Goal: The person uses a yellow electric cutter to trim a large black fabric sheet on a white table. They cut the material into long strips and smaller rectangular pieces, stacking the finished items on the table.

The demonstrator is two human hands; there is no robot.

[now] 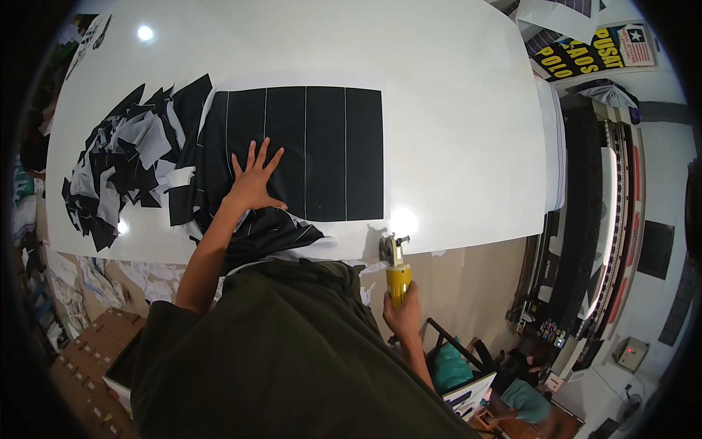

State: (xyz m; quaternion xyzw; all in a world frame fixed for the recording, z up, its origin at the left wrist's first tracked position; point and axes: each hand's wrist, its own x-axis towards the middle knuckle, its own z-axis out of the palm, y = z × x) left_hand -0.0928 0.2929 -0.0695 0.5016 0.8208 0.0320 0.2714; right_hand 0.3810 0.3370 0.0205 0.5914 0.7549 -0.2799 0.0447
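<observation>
Black fabric (325,154) with thin white lines running across it lies spread on the white table (461,132). My left hand (254,181) presses flat on its left part, fingers spread. Below that hand the cloth bunches into folds and hangs over the near edge. My right hand (404,311) is wrapped around the yellow handle of a handheld rotary cutter (398,274). Its metal cutting head is at the table's near edge, right of the cloth and apart from it. To the left of the fabric is a heap of black and grey cloth scraps (121,157).
Scissors (102,33) lie at the far left. Cloth offcuts (157,278) litter the floor below the table, near brown cardboard boxes (95,358). A long machine (585,219) stands at the right. Another person (523,402) is low at the bottom right.
</observation>
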